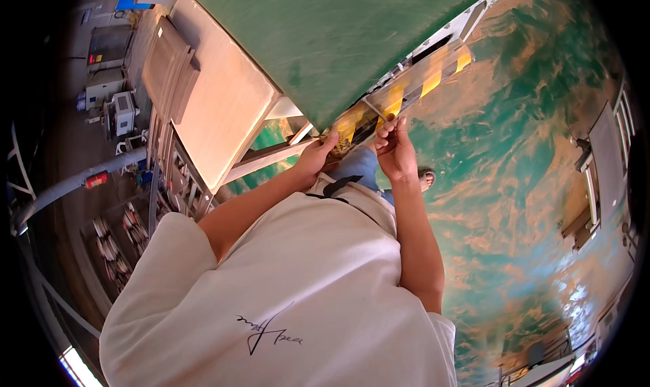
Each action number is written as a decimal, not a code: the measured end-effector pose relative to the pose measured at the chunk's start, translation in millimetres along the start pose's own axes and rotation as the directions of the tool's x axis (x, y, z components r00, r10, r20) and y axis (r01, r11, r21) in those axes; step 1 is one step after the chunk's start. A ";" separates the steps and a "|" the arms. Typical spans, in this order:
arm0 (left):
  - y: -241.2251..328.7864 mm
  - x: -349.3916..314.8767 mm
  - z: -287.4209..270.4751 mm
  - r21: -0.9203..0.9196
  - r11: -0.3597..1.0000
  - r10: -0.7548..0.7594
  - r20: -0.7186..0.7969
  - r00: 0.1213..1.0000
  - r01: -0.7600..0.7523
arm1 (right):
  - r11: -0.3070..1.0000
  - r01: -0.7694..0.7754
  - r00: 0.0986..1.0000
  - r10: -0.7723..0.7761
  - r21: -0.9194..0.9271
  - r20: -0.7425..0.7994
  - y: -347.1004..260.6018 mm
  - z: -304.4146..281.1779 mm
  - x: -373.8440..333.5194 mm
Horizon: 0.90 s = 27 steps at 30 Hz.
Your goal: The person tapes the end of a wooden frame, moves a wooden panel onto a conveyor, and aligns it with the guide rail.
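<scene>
The floor [501, 163] takes up most of the room around us, green and swirled with tan dust. Over it juts the dark green surface [325, 41], one corner pointing straight at the person's waist. Beside that, on the person's left, lies a pale surface [217, 89], with a stack of brown panels [166, 65] at its far edge. Below the green edge runs a yellow-and-black striped strip [432, 83], scuffed and glossy.

The left hand [317, 161] is at the near corner, thumb up against the striped strip's end; what its fingers do underneath I can't tell (the wrist and thumb hide them from me). The right hand [396, 150] is raised just beside it, fingers curled, seemingly pinching the lower end of a thin rod [374, 108].

That rod slants up in front of the stripes, near the green edge. It looks stiff and light, hard to break, perhaps a little slippery; I'd take it by the lower end, thumb against fingertips.
</scene>
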<state>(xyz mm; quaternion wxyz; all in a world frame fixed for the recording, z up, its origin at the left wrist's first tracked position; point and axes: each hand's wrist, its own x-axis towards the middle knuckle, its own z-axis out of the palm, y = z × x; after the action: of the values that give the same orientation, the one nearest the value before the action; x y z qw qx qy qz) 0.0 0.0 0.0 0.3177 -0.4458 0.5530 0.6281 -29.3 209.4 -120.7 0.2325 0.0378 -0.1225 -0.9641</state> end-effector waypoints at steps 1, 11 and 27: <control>-0.1 -5.7 4.5 -0.010 1.000 0.022 -0.024 0.999 -0.022 | 0.996 0.017 0.987 -0.030 -0.083 -0.157 2.3 13.8 -5.0; -2.1 -2.9 -6.3 -0.011 1.000 0.029 -0.008 1.000 -0.029 | 0.683 -0.170 0.841 -0.275 -0.710 -0.466 8.1 41.9 -2.8; -16.2 5.3 -9.1 0.037 0.999 -0.004 0.008 1.000 0.004 | 0.141 -0.308 0.871 -0.355 -0.941 -0.339 0.3 81.1 0.9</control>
<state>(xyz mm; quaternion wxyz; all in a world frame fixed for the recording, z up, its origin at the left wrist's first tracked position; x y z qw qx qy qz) 14.2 -6.3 -11.4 0.3293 -0.4386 0.5621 0.6190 -40.5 226.4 -42.2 0.2054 0.1205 0.6038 -0.7607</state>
